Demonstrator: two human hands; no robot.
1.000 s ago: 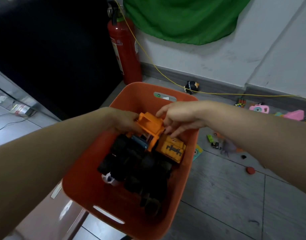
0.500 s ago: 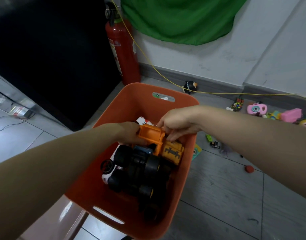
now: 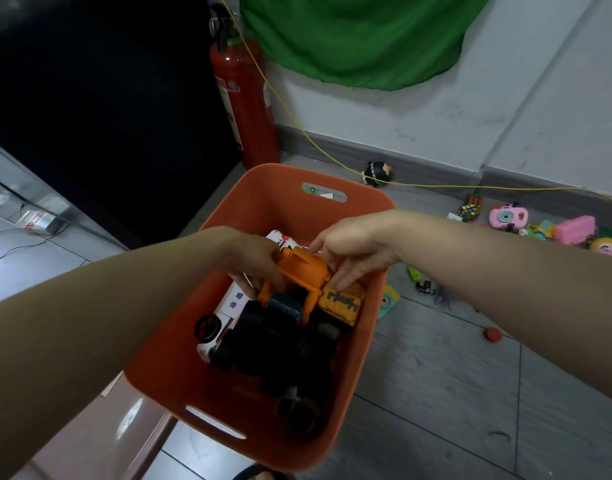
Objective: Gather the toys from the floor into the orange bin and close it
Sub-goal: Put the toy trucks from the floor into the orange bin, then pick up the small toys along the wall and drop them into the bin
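Note:
The orange bin (image 3: 273,199) stands open on the floor below me. Inside it an orange toy truck (image 3: 302,271) with big black wheels lies on top of a white toy police car (image 3: 225,315). My left hand (image 3: 254,259) grips the truck's orange body from the left. My right hand (image 3: 356,249) holds the same truck from the right, fingers curled down onto its yellow cab. More toys lie on the floor at the right: a Rubik's cube (image 3: 470,207), a pink toy camera (image 3: 507,216), a pink block (image 3: 574,230) and a black penguin toy (image 3: 377,173).
A red fire extinguisher (image 3: 244,105) stands behind the bin against the wall, with a yellow cord (image 3: 436,185) running along the skirting. Small pieces, a red ball (image 3: 492,334) and a teal card (image 3: 387,301) lie right of the bin. A dark cabinet is at the left.
Both hands lowered the orange truck deeper into the bin. The white police car underneath has come into view on the left.

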